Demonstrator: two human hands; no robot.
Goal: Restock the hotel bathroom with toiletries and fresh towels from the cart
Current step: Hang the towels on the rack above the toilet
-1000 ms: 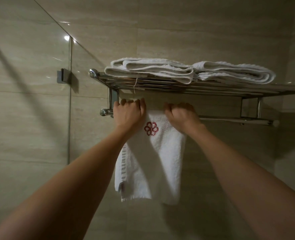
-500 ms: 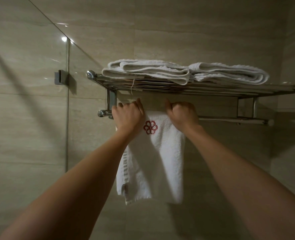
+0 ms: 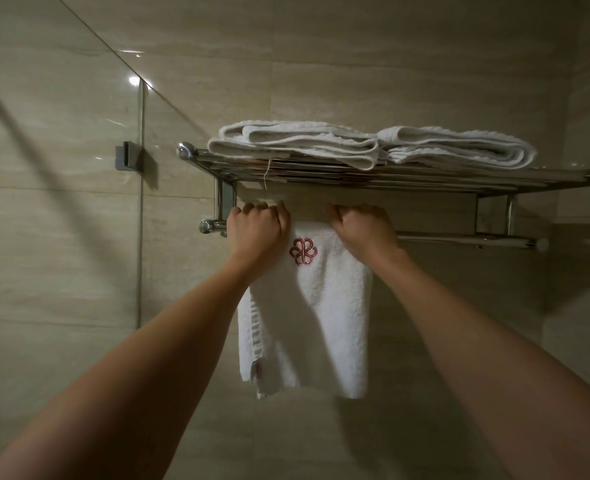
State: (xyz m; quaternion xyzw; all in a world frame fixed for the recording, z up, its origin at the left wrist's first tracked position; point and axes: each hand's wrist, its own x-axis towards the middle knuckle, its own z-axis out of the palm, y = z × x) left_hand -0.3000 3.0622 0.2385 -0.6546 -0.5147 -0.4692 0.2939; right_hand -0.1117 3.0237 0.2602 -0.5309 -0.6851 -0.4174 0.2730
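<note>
Your two bare forearms enter the view from 7 o'clock and 5 o'clock and converge toward the centre. Your left hand (image 3: 257, 230) sits at 9 o'clock of the red embroidered emblem (image 3: 302, 251), with the fingers curled over the top fold of the white hand towel (image 3: 314, 306) where it crosses the lower rail (image 3: 466, 240); the hand is clenched on the towel. Your right hand (image 3: 364, 230) sits at 2 o'clock of the emblem and grasps the same fold in the same manner, knuckles toward you; the fingertips of both hands are hidden behind the rail. The hand towel is draped over the left portion of the rail and hangs toward 6 o'clock, emblem facing you, with a small label at its lower left corner. The rail runs on toward 3 o'clock, bare chrome. Directly at 12 o'clock of the hands is the chrome rack shelf (image 3: 425, 181), with a loose thread (image 3: 267, 174) hanging from its left part. Two folded white towels lie side by side on the shelf, touching: the left folded towel (image 3: 297, 147) and the right folded towel (image 3: 459, 147). At 9 o'clock of the rack, a glass panel (image 3: 61, 202) is held by a metal clip (image 3: 126, 155). Beige wall tiles (image 3: 355, 64) lie behind everything.
</note>
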